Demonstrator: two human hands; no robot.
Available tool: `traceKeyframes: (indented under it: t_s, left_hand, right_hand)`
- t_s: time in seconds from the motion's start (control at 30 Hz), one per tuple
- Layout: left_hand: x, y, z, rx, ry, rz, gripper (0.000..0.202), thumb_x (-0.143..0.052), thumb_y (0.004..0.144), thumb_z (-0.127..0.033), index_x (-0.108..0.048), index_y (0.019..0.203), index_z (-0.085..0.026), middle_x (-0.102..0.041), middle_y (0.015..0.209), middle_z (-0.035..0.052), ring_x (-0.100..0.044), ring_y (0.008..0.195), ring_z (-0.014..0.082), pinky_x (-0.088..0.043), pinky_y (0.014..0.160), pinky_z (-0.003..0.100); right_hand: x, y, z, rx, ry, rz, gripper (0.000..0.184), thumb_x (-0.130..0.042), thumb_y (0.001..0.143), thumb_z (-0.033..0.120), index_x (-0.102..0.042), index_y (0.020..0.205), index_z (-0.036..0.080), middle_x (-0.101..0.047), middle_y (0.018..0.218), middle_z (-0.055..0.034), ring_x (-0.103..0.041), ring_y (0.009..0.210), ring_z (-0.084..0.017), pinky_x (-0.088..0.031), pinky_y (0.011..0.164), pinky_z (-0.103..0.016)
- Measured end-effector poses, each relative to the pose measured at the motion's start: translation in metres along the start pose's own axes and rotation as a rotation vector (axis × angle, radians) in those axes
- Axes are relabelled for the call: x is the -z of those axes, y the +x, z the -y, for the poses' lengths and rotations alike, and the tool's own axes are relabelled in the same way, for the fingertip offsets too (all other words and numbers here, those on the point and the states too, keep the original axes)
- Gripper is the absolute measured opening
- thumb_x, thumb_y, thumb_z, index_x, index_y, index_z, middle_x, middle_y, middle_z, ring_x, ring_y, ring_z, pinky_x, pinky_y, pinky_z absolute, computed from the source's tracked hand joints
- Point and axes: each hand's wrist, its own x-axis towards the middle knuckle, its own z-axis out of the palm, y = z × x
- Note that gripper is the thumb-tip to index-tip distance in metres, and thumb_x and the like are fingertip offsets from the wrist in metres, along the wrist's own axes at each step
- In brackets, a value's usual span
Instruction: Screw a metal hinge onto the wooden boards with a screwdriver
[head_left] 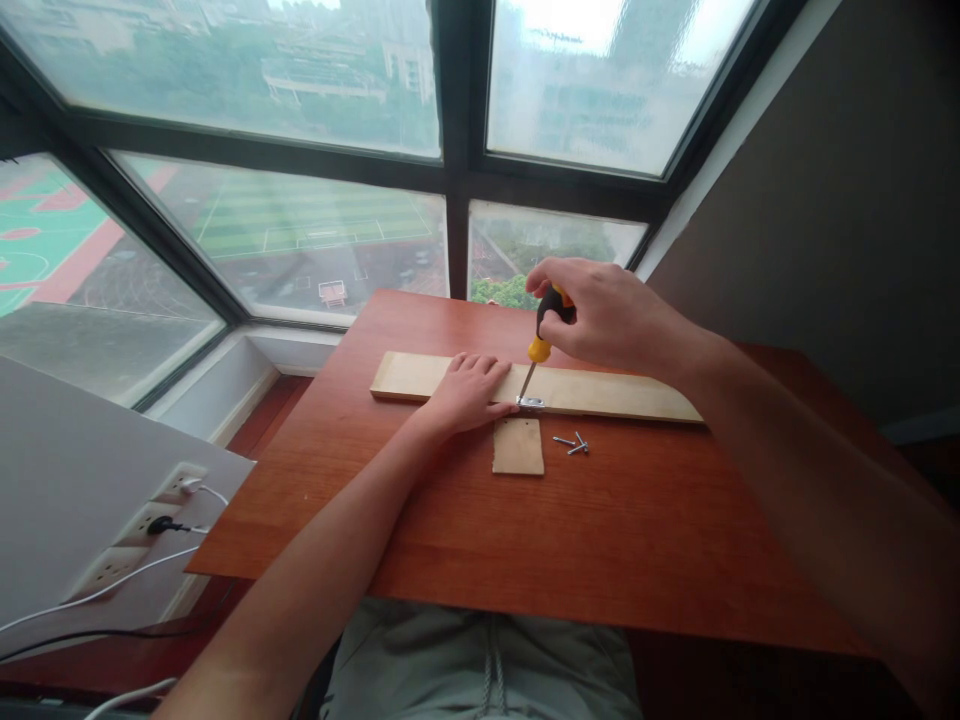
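My right hand [592, 305] is wrapped round the yellow and black handle of a screwdriver [538, 347], held at a slant. Its tip meets a small silver metal hinge [532, 404] at the near edge of a long pale wooden board [600, 388]. Flat on the board lies my left hand [474, 388], fingers stretched out, its thumb reaching to the hinge's left end. Just below the hinge is a small square wooden piece [518, 448] with dark holes near its top edge. Several loose screws [576, 443] lie to the right of that piece.
All of this rests on a reddish-brown wooden table [637, 530]. Large windows [315, 220] with dark frames stand behind it. At the left, a low white wall carries power sockets [142, 525] with plugs and cables.
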Motion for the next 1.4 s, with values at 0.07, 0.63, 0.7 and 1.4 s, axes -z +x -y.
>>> traceKeyframes:
  t_s: [0.07,0.63,0.7,1.4]
  left_hand:
    - [-0.0005,0.0000,0.0004,0.000,0.002,0.000,0.068,-0.052,0.086,-0.063,-0.043,0.140,-0.023,-0.052,0.136,0.0132,-0.046,0.125,0.0321,-0.028,0.108,0.046]
    - [-0.0004,0.0002,0.0009,-0.004,0.019,-0.004,0.068,-0.052,0.086,-0.064,-0.044,0.140,-0.022,-0.053,0.136,0.0130,-0.047,0.124,0.0316,-0.029,0.107,0.045]
    - [-0.0007,0.0001,0.0009,0.000,0.018,-0.003,0.068,-0.052,0.086,-0.065,-0.044,0.140,-0.023,-0.053,0.136,0.0128,-0.047,0.124,0.0316,-0.028,0.107,0.045]
    - [0.0000,-0.0003,0.0006,-0.004,0.018,-0.005,0.068,-0.053,0.086,-0.065,-0.044,0.140,-0.024,-0.053,0.134,0.0131,-0.047,0.123,0.0318,-0.028,0.107,0.046]
  right_hand:
    - [0.0007,-0.0002,0.0003,-0.001,-0.007,0.002,0.026,-0.054,0.084,0.029,-0.064,0.107,0.021,-0.068,0.102,-0.0071,-0.061,0.083,-0.022,-0.041,0.068,-0.032]
    - [-0.0034,-0.0005,-0.0007,-0.083,-0.041,-0.042,0.032,-0.050,0.089,0.045,-0.064,0.107,0.022,-0.068,0.085,-0.0053,-0.060,0.075,-0.022,-0.040,0.065,-0.034]
    - [-0.0035,-0.0010,-0.0009,-0.079,-0.022,-0.040,0.028,-0.052,0.087,0.035,-0.064,0.107,0.022,-0.069,0.087,-0.0053,-0.061,0.077,-0.022,-0.041,0.067,-0.034]
    - [-0.0036,-0.0034,0.0008,-0.053,0.008,-0.047,0.027,-0.056,0.085,0.038,-0.063,0.105,0.021,-0.069,0.098,-0.0069,-0.061,0.082,-0.022,-0.040,0.067,-0.033]
